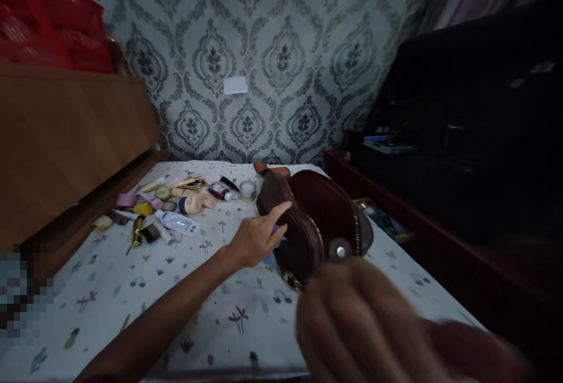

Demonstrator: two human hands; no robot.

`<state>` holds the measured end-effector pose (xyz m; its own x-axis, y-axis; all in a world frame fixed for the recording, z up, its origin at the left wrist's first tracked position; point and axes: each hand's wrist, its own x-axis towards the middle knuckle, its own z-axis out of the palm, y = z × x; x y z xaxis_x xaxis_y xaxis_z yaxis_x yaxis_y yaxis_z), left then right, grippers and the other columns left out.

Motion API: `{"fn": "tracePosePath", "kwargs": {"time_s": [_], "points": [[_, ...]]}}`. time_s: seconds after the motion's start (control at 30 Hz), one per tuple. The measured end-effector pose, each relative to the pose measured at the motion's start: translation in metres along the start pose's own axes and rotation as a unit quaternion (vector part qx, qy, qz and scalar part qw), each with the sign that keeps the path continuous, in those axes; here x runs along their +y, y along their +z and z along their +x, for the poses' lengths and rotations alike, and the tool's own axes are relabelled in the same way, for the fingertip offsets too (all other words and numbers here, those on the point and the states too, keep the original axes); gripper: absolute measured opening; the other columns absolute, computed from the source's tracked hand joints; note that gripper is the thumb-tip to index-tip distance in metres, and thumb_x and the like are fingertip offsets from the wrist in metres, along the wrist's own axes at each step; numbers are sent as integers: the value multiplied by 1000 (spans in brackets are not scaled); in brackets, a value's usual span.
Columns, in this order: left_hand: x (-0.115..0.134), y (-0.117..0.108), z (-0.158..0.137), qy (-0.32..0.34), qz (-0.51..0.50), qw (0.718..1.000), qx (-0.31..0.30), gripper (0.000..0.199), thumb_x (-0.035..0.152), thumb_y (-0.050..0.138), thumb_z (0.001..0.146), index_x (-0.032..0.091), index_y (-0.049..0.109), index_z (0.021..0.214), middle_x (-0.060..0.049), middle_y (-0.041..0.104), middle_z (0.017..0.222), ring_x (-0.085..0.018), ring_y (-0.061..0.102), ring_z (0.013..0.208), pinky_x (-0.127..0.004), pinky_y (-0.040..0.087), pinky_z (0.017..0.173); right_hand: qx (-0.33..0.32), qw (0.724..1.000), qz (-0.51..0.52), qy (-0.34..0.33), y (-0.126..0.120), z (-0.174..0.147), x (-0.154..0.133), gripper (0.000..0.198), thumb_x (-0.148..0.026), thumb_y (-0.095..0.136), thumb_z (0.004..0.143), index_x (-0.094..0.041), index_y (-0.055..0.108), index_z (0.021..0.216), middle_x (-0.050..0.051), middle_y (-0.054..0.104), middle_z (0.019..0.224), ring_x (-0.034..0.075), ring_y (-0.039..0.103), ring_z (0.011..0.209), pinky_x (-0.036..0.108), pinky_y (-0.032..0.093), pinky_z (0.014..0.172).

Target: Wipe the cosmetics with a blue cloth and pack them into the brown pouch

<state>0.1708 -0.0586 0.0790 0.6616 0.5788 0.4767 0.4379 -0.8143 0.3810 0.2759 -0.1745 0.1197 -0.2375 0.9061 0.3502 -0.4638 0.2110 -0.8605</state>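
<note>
A dark brown handbag (299, 230) lies on the bed sheet with its flap (325, 195) thrown open. A round metal snap (340, 251) shows at the flap's edge. My left hand (257, 239) presses against the near left side of the bag, index finger stretched along it and the other fingers curled. Bits of light-blue thin material (269, 260) show at the fingers and below the palm; its kind is unclear. Close to the camera, my right hand (356, 318) is smeared by motion in front of the bag, just below the snap. Its fingertips are hidden.
Cosmetics lie in a heap at left: a white tube (178, 223), a beige bottle (191, 204), a round jar (247, 190), brushes and more. A wooden headboard-like panel (74, 136) and red crate (53, 19) stand left. A dark suitcase-like bulk (461, 125) rises right.
</note>
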Motion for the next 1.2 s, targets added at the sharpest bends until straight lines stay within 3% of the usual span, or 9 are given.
{"fn": "tracePosePath", "kwargs": {"time_s": [0.13, 0.2, 0.3, 0.47, 0.7, 0.93, 1.2], "points": [[-30, 0, -16, -54, 79, 995, -35, 53, 34, 40, 101, 18, 31, 151, -4, 72, 89, -21, 70, 79, -30, 52, 72, -50, 996, 53, 43, 13, 18, 21, 53, -61, 64, 80, -24, 54, 43, -1, 48, 44, 12, 48, 44, 27, 48, 53], [-50, -4, -27, -86, 106, 989, -52, 44, 34, 40, 101, 19, 43, 142, -5, 72, 90, -21, 69, 81, -30, 51, 72, -33, 995, 38, 82, 12, 32, 40, 48, -54, 70, 79, -21, 59, 46, -1, 51, 47, 12, 49, 49, 27, 47, 59], [-80, -14, -46, -114, 128, 982, -75, 28, 30, 41, 99, 20, 61, 116, -5, 71, 95, -19, 67, 86, -29, 49, 75, 20, 991, -8, 131, 4, 54, 74, 48, -56, 73, 74, -19, 60, 48, -1, 54, 49, 11, 50, 51, 26, 44, 59], [-111, -22, -71, -140, 139, 976, -92, 10, 19, 56, 85, 18, 64, 90, -5, 68, 92, -20, 63, 90, -29, 49, 79, 90, 984, -4, 152, -4, 90, 121, 44, -54, 75, 67, -17, 59, 49, -1, 55, 51, 10, 50, 52, 24, 41, 55], [-112, -20, -74, -151, 153, 971, -107, 12, 19, 58, 83, 17, 62, 94, -7, 67, 99, -23, 61, 97, -32, 49, 82, 233, 967, 21, 106, -6, 115, 157, 38, -49, 76, 61, -19, 55, 50, -4, 49, 48, 8, 41, 41, 21, 31, 38], [-107, -23, -74, -146, 174, 964, -138, 14, 26, 57, 90, 18, 61, 101, -8, 64, 104, -24, 58, 101, -34, 51, 82, 213, 972, 8, 95, -15, 105, 163, 40, -49, 78, 63, -18, 57, 51, -3, 51, 50, 8, 42, 41, 21, 30, 37], [-103, -34, -76, -104, 180, 964, -164, 24, 37, 59, 89, 18, 59, 105, -8, 61, 108, -25, 57, 105, -35, 52, 80, 211, 968, 31, 130, -18, 105, 158, 36, -45, 78, 62, -18, 58, 50, -2, 53, 50, 8, 42, 41, 21, 26, 38]]}}
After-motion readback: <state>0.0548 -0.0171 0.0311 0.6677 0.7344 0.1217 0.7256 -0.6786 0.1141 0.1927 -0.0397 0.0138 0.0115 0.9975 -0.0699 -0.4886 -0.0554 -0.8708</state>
